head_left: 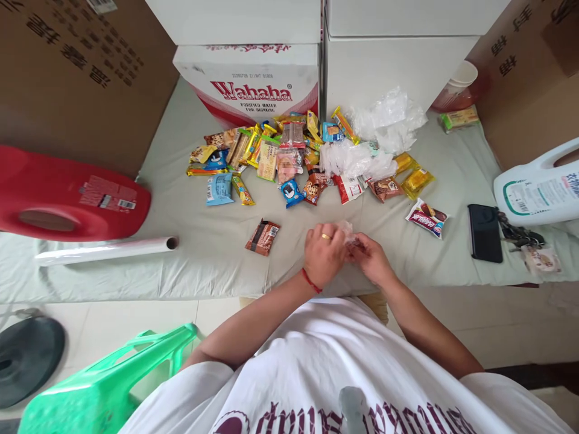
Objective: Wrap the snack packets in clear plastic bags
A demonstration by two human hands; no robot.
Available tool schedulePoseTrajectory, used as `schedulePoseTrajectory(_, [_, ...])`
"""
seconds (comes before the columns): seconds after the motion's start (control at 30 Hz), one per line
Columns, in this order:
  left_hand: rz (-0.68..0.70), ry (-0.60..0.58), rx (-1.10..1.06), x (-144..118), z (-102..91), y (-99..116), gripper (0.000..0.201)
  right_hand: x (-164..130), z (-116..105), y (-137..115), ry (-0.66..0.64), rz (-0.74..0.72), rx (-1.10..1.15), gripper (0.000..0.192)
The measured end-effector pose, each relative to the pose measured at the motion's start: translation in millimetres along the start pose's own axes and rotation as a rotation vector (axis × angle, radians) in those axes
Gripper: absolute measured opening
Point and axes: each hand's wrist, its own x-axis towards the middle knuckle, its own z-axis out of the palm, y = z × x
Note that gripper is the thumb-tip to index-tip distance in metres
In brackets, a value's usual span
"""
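Note:
My left hand (323,252) and my right hand (371,258) meet over the near edge of the cloth-covered table (212,241). Both pinch a small clear plastic bag (347,229) held between them. A gold ring sits on the left hand and a red string on its wrist. A brown snack packet (263,236) lies just left of my left hand. Farther back lies a heap of colourful snack packets (280,154) next to a bunch of clear plastic bags (362,158). A red-and-white snack packet (427,217) rests to the right of my right hand.
A red jug (67,196) and a roll of clear film (106,250) lie at left. A Wahaha box (248,78) and white boxes stand behind. A black phone (485,232), keys and a white detergent jug (538,187) are at right. A green plastic stool (104,386) stands on the floor.

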Motion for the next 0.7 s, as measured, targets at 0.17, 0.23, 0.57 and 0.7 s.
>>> schedulePoseTrajectory(0.17, [0.387,-0.053,-0.019,-22,26.3,10,0.013,-3,7,3,-0.018,0.222,0.698,0.034])
schedulePoseTrajectory(0.23, [0.394,-0.121,-0.162,-26,29.6,8,0.026,-4,5,1,-0.048,0.239,0.741,0.037])
schedulePoseTrajectory(0.57, [0.043,-0.025,-0.670,-28,-41.7,-37,0.032,44,-84,-22,0.491,0.013,0.469,0.036])
schedulePoseTrajectory(0.7, [-0.085,0.082,-0.364,-58,-64.0,-82,0.019,116,-196,-52,1.081,-0.045,0.178,0.023])
